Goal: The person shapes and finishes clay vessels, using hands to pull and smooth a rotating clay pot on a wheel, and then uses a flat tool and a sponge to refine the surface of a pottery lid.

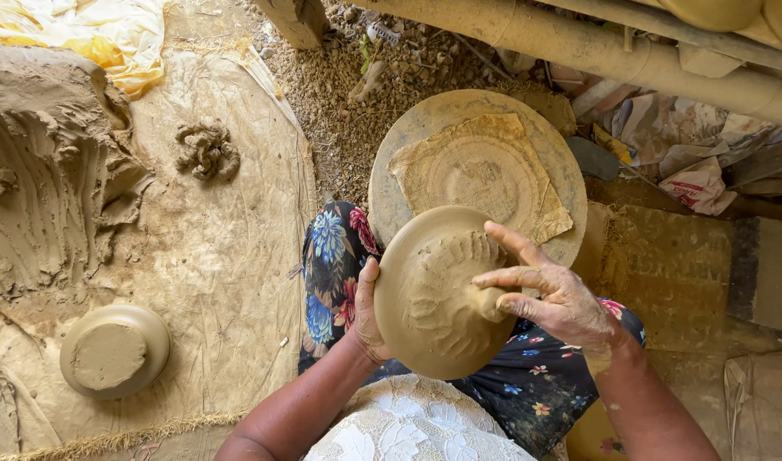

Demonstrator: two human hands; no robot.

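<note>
Sacking (pixel 212 256) covers the ground on the left of the head view, with a gouged heap of wet clay (pixel 41 171) at its far edge and a small twist of clay scraps (pixel 206 151) lying apart from it. Near the lower left a clay-filled mould (pixel 115 350) is set on the cloth. Ahead, a round turntable (pixel 408 128) is seen on gravelly ground, with a crumpled sheet (pixel 485 166) spread over it. Yellow cloth (pixel 109 34) is bunched at the top left, and poles (pixel 613 51) cross the top right above a litter of paper.

A clay dish (pixel 429 294) is held tilted over a lap in floral cloth, just in front of the turntable. It is cupped from the edge by the left hand (pixel 367 312), whose fingers are wrapped behind it and mostly hidden. The right hand (pixel 553 299) is closed narrowly around a small lump of clay (pixel 486 300), pressed against the dish's surface, with the forefinger stretched out above. Fresh finger grooves are seen across the dish.

Smoothing or patching of the surface is judged to be in hand. Firm support from behind and even pressure would be called for next, so that the soft wall is not dented.
</note>
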